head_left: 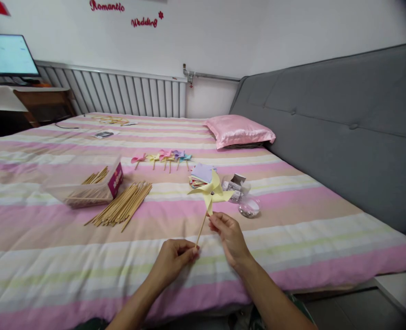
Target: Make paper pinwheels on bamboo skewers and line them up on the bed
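Note:
A pale yellow paper pinwheel (212, 189) on a thin wooden stick stands slightly tilted above the bed. My left hand (175, 257) pinches the lower end of the stick. Just under the pinwheel's head, my right hand (228, 233) has its thumb and fingers closed at the lowest blade, close to the stick's upper part. Behind the pinwheel lies a stack of coloured paper squares (203, 173), partly covered by it. Right of that are a clear container with silvery packets (235, 187) and a small round clear box of metal bits (249, 207).
Several finished pinwheels (166, 156) lie farther back on the striped bedspread (292, 229). To the left, loose wooden sticks (123, 206) spread beside a clear plastic box (86, 183) holding more sticks. A pink pillow (239, 130) rests against the grey headboard (326, 101).

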`<action>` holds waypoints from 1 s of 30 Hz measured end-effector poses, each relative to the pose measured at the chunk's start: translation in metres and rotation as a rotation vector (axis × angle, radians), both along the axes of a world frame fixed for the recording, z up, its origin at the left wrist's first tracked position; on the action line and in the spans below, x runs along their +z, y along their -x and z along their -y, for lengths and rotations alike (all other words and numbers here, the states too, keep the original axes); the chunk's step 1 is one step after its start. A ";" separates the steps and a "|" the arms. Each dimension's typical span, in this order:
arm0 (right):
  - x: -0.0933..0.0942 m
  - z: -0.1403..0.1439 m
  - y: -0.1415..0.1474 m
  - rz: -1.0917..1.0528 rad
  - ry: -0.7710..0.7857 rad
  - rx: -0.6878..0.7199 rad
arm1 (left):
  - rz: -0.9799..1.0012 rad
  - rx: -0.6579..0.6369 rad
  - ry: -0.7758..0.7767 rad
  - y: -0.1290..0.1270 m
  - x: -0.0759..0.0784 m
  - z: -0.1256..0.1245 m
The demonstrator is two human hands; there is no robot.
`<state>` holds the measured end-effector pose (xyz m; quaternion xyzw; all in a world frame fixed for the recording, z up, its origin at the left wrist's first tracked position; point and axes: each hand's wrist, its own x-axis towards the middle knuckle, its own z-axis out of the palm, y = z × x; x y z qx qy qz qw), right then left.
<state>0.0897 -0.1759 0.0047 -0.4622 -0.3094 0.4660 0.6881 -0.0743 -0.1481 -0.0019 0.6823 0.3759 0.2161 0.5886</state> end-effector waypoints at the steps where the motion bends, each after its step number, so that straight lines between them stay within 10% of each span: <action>1: 0.001 0.000 -0.001 -0.006 0.000 -0.010 | 0.002 0.000 0.003 0.000 0.000 0.000; 30: 0.012 -0.006 -0.027 -0.183 -0.158 -0.147 | -0.141 -0.095 -0.120 0.003 -0.005 0.001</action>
